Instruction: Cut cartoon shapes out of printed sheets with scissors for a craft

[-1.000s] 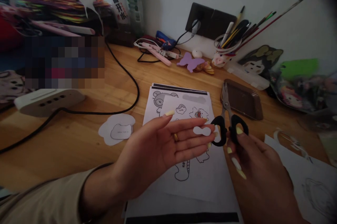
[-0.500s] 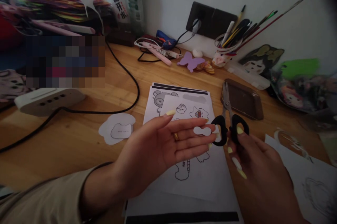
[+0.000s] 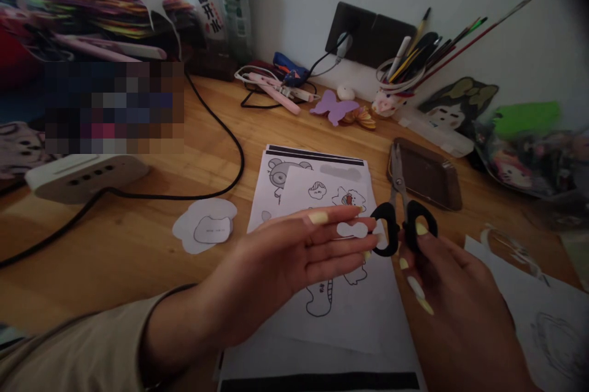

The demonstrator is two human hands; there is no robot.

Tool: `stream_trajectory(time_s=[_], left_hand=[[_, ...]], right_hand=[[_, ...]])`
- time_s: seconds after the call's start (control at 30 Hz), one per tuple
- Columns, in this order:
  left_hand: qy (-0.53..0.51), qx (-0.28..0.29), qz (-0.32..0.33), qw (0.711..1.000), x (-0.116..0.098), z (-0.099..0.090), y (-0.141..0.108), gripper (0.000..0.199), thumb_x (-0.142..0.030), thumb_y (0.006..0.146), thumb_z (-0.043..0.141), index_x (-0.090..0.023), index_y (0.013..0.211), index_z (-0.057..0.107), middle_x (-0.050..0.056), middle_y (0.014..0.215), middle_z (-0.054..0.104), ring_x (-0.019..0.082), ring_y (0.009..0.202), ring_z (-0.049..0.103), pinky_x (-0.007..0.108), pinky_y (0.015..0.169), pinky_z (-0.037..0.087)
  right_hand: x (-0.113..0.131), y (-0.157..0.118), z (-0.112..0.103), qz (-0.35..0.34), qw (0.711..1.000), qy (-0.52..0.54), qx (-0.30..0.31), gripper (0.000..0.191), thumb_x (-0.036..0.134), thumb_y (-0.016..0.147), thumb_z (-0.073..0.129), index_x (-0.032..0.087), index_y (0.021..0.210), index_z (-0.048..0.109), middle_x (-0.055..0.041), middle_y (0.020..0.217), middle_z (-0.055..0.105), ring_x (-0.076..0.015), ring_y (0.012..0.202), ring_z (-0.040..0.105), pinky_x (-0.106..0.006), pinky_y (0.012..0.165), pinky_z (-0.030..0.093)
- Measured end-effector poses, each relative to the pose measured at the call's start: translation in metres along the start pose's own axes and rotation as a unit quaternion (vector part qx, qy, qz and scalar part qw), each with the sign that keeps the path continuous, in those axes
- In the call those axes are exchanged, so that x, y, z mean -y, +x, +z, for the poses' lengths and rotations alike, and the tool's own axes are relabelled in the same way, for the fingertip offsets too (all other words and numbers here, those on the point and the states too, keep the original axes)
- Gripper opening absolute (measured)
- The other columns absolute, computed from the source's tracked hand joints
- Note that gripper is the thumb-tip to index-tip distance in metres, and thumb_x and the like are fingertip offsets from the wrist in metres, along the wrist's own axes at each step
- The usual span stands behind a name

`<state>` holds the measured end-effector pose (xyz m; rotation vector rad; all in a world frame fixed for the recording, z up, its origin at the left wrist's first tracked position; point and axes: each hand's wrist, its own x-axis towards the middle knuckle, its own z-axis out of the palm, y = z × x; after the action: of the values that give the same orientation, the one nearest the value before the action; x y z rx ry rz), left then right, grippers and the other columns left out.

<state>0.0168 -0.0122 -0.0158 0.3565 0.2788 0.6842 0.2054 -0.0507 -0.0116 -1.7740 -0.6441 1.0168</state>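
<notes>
My left hand (image 3: 280,263) is held palm up over the printed sheets (image 3: 322,330), its fingers stretched out. A small white paper cutout (image 3: 352,230) with rounded ends lies on those fingers, not gripped. My right hand (image 3: 455,294) is closed on the black handle of the scissors (image 3: 398,186), whose blades point up and away over the brown tray's left edge. The other handle loop is beside my left fingertips. Line drawings show on the top sheet, partly hidden by my left hand. White cut paper pieces (image 3: 186,226) lie on the table to the left.
A white power strip (image 3: 87,177) and black cable (image 3: 242,159) are at left. A brown tray (image 3: 453,186), a pen cup (image 3: 389,102) and a purple paper butterfly (image 3: 334,108) stand or lie farther back. Another paper sheet (image 3: 519,312) lies at right.
My left thumb has moved inward over the palm, nearer the fingers. The paper cutout still lies on the fingers, and my right hand still holds the scissors.
</notes>
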Motion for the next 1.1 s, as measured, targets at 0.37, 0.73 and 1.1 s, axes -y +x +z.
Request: stream_trajectory(time_s=[0.37,0.73,1.1], left_hand=[[0.159,-0.119,-0.003,0.98,0.0,0.001,0.005,0.023,-0.011,0.077,0.06,-0.018,0.099,0.064,0.003,0.101,0.067,0.014,0.097,0.06,0.019,0.082,0.045],[0.149,-0.119,0.0,0.982,0.0,0.0,0.005,0.011,-0.017,0.078,0.06,-0.019,0.086,0.067,0.0,0.078,0.071,0.011,0.075,0.066,0.018,0.07,0.05],[0.151,-0.119,-0.024,0.981,0.001,0.0,0.005,0.019,-0.022,0.077,0.062,-0.015,0.094,0.067,0.004,0.106,0.065,0.015,0.104,0.056,0.02,0.09,0.041]], right_hand=[[0.005,-0.004,0.003,0.005,0.999,-0.034,-0.007,0.026,0.036,0.076,0.051,0.02,0.057,0.061,-0.0009,0.048,0.051,-0.0111,0.043,0.043,-0.019,0.036,0.036],[-0.011,0.0,-0.006,-0.076,0.992,-0.095,-0.024,0.024,0.043,0.076,0.056,0.021,0.07,0.062,0.0007,0.056,0.055,-0.0113,0.046,0.046,-0.02,0.038,0.036],[-0.027,0.005,-0.009,-0.466,0.686,-0.543,-0.131,0.023,0.019,0.087,0.042,0.012,0.103,0.058,-0.0079,0.084,0.063,-0.0209,0.078,0.059,-0.029,0.064,0.039]])
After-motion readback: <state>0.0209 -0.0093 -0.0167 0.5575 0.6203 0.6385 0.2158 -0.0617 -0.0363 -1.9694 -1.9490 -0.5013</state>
